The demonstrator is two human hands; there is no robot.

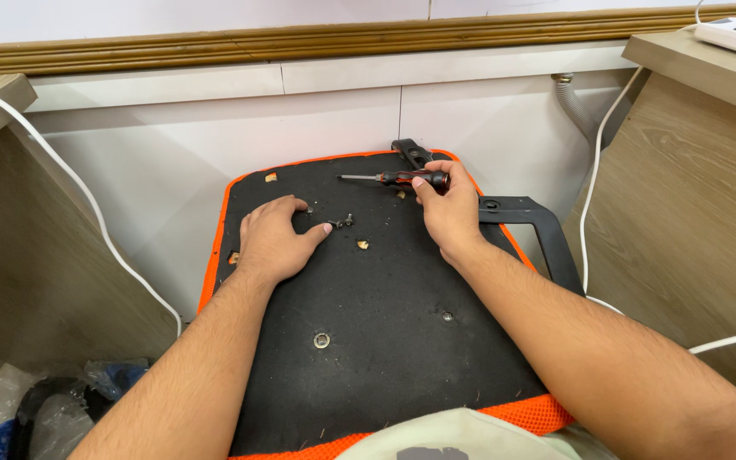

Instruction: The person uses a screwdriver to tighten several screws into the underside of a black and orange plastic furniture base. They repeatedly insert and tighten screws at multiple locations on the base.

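head view, landmark: the upturned chair seat (385,341), black underside with orange mesh edging, lies across my lap against a white tiled wall.
left hand: my left hand (273,237) rests palm down on the seat's far left part, fingers loosely spread, thumb stretched toward two small loose screws (344,221) just beside it.
right hand: my right hand (449,213) sits at the seat's far right edge, fingers curled round the handle of a red-and-black screwdriver (393,178), its shaft pointing left and lying flat.
step, as i judge it: fasteners on the seat's underside are being worked; a screw looks due for picking up and seating on the driver tip, which calls for a fine pinch.
hardware: a washer (322,341) sits nearer me on the seat.
armrest: a black armrest bracket (547,230) juts off the seat's right edge.
containers: a crumpled plastic bag (53,409) lies left of the seat, below; contents too unclear to tell.
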